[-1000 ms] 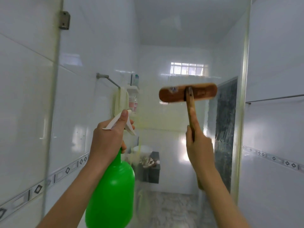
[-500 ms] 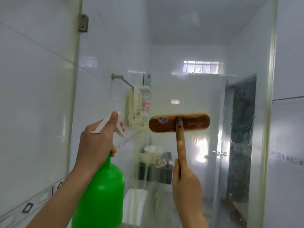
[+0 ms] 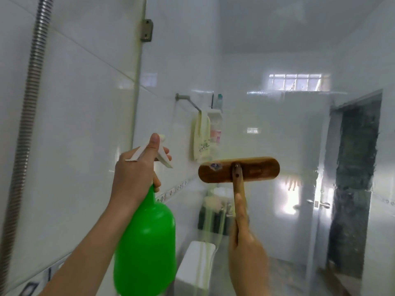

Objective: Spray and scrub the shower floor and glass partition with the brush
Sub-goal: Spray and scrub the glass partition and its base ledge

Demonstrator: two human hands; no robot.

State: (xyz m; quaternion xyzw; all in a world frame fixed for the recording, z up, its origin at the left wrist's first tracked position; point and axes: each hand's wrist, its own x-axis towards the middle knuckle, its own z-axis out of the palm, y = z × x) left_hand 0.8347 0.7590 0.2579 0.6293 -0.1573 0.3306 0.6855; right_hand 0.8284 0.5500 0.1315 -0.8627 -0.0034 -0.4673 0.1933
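My left hand (image 3: pixel 136 174) grips the white trigger head of a green spray bottle (image 3: pixel 145 240), held up at lower centre-left with its nozzle toward the glass. My right hand (image 3: pixel 245 244) grips the wooden handle of a brush, index finger laid along the shaft. The brush's flat wooden head (image 3: pixel 239 169) lies horizontally against the glass partition (image 3: pixel 277 135), which fills the middle and right of the view. Yellowish streaks of liquid run down the glass below the brush. The shower floor is out of sight.
A ribbed metal shower hose (image 3: pixel 27 107) hangs down the white tiled wall at left. A metal hinge bracket (image 3: pixel 146 30) holds the glass edge. Through the glass I see a towel on a rail (image 3: pixel 201 139), a shelf with bottles, a toilet (image 3: pixel 196 265) and a dark doorway (image 3: pixel 354 178).
The brush head has slid down the glass from near the window's level to mid-height. My view has swung left, bringing the shower hose into sight. Both hands keep their hold.
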